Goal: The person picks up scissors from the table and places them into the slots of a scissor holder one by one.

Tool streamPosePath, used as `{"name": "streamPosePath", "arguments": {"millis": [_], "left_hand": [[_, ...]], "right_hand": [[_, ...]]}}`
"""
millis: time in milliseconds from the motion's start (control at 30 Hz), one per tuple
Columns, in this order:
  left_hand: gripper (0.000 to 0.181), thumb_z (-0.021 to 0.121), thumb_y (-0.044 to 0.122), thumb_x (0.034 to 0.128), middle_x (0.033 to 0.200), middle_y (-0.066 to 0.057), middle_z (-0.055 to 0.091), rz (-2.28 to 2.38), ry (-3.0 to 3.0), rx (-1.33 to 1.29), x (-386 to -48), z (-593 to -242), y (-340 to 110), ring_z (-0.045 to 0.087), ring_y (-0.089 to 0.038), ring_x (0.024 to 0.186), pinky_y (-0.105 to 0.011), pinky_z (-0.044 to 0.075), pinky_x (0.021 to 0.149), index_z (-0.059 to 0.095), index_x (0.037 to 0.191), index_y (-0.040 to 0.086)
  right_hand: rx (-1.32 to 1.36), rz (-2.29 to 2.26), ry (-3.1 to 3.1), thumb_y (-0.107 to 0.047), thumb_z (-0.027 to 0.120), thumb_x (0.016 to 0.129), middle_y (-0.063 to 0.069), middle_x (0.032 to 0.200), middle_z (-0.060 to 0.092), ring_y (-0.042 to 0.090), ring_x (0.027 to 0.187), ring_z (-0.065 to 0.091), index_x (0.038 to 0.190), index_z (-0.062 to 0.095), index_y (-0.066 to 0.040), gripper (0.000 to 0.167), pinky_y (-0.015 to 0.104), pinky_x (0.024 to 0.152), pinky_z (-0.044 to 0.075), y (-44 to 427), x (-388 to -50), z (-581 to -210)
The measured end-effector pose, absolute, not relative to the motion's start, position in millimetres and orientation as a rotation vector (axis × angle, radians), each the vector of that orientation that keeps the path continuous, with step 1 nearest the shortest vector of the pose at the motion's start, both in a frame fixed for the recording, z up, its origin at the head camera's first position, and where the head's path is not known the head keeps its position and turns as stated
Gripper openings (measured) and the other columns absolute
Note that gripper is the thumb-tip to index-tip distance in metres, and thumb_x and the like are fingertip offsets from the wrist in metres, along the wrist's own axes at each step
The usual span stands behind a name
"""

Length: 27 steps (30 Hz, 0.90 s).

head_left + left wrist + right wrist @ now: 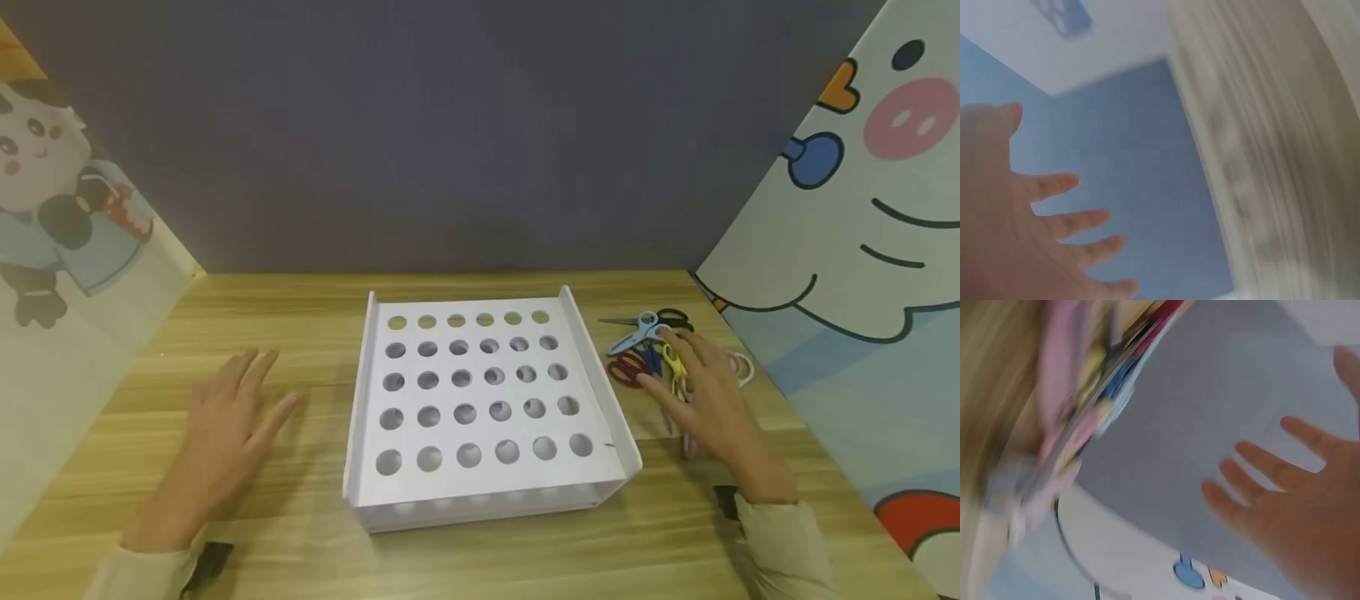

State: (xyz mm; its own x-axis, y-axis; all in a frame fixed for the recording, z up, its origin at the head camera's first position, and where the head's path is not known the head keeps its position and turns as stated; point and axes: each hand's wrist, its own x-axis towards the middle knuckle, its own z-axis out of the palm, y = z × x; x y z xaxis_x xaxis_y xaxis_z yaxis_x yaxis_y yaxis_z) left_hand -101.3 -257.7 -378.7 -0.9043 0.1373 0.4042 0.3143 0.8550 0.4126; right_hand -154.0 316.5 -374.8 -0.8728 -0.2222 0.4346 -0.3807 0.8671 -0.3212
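A white rack (450, 433) with rows of round holes and raised side walls stands mid-table. To its right lies a pile of scissors, among them a light blue pair (636, 335), a dark red pair (627, 367), a yellow pair (672, 360) and a black-handled pair (674, 319). My right hand (708, 400) is over this pile with its fingers spread, and partly hides it. Left of the rack, my left hand (221, 429) is over the wood with fingers extended and nothing in them. Both wrist views show spread, bare fingers; the scissors are blurred in the right one.
The wood-grain table (292, 542) meets a grey partition (450, 150) at the back. Cartoon-printed panels flank it on the left (82, 250) and the right (840, 275). A white scissor handle (744, 367) lies at the pile's right side, near the right panel.
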Motion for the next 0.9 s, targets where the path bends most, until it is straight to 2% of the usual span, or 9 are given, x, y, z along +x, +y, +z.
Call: {"name": "streamPosePath", "arguments": {"millis": [133,233,300,367,500,567,633,700,900], "left_hand": [[0.054,0.050,0.022,0.1044,0.155,-0.022,0.036,-0.987,-2.641,-0.445,-92,-372,-239,0.032,-0.046,0.140,-0.059,0.023,0.115,0.035,0.154,0.010],[0.051,0.048,0.016,0.1047,0.153,-0.013,0.041,-1.102,-2.606,-0.503,-85,-368,-225,0.038,-0.038,0.138,-0.031,0.031,0.116,0.037,0.154,0.014],[0.051,0.045,0.012,0.1053,0.153,-0.009,0.042,-1.211,-2.576,-0.542,-81,-366,-216,0.041,-0.034,0.137,-0.016,0.034,0.109,0.035,0.155,0.017],[0.052,0.040,0.009,0.1063,0.156,-0.009,0.038,-1.393,-2.527,-0.596,-77,-363,-205,0.040,-0.034,0.138,-0.009,0.033,0.106,0.030,0.157,0.017],[0.057,0.032,0.010,0.1082,0.164,-0.009,0.020,-1.716,-2.495,-0.652,-70,-359,-184,0.026,-0.035,0.146,-0.019,0.034,0.110,0.013,0.161,0.023],[0.060,0.034,0.013,0.1085,0.166,-0.007,0.011,-1.778,-2.513,-0.654,-67,-358,-176,0.020,-0.035,0.149,-0.030,0.035,0.111,0.008,0.161,0.025],[0.064,0.039,0.016,0.1079,0.166,-0.004,0.008,-1.761,-2.540,-0.644,-66,-359,-172,0.017,-0.035,0.150,-0.038,0.035,0.111,0.007,0.161,0.028],[0.067,0.044,0.016,0.1067,0.167,-0.004,0.008,-1.763,-2.530,-0.635,-66,-359,-170,0.018,-0.036,0.149,-0.047,0.039,0.107,0.007,0.161,0.027],[0.069,0.047,0.016,0.1057,0.166,-0.002,0.009,-1.790,-2.517,-0.621,-68,-359,-172,0.021,-0.036,0.148,-0.044,0.043,0.106,0.009,0.161,0.028]], "right_hand": [[0.509,0.785,-2.661,-0.027,0.066,0.096,0.026,0.143,0.049,0.048,0.129,0.044,0.149,0.045,-0.007,0.060,0.068,0.104,0.033,298,-148,-379],[0.570,0.849,-2.684,-0.024,0.064,0.098,0.023,0.137,0.056,0.044,0.123,0.053,0.145,0.048,-0.003,0.054,0.061,0.102,0.040,287,-147,-387],[0.599,0.882,-2.682,-0.021,0.063,0.099,0.020,0.133,0.060,0.037,0.120,0.058,0.143,0.050,-0.001,0.050,0.049,0.102,0.045,281,-146,-390],[0.630,1.050,-2.672,-0.018,0.057,0.102,0.019,0.133,0.060,0.029,0.119,0.060,0.145,0.047,-0.002,0.047,0.034,0.102,0.047,275,-143,-388],[0.769,1.562,-2.567,-0.013,0.035,0.109,0.022,0.153,0.038,0.010,0.134,0.046,0.157,0.029,-0.008,0.049,0.015,0.103,0.039,260,-128,-377],[0.836,1.721,-2.521,-0.008,0.030,0.108,0.022,0.160,0.024,0.005,0.138,0.037,0.160,0.021,-0.010,0.053,0.017,0.103,0.040,252,-119,-372],[0.849,1.682,-2.533,-0.006,0.033,0.106,0.016,0.163,0.021,0.003,0.140,0.034,0.160,0.019,-0.014,0.056,0.017,0.102,0.040,247,-113,-370],[0.826,1.648,-2.548,-0.004,0.036,0.105,0.013,0.163,0.023,0.006,0.140,0.035,0.160,0.020,-0.017,0.059,0.017,0.101,0.041,244,-111,-368],[0.800,1.671,-2.552,-0.004,0.039,0.104,0.016,0.161,0.026,0.030,0.138,0.037,0.160,0.020,-0.017,0.060,0.024,0.097,0.048,245,-113,-367]]}}
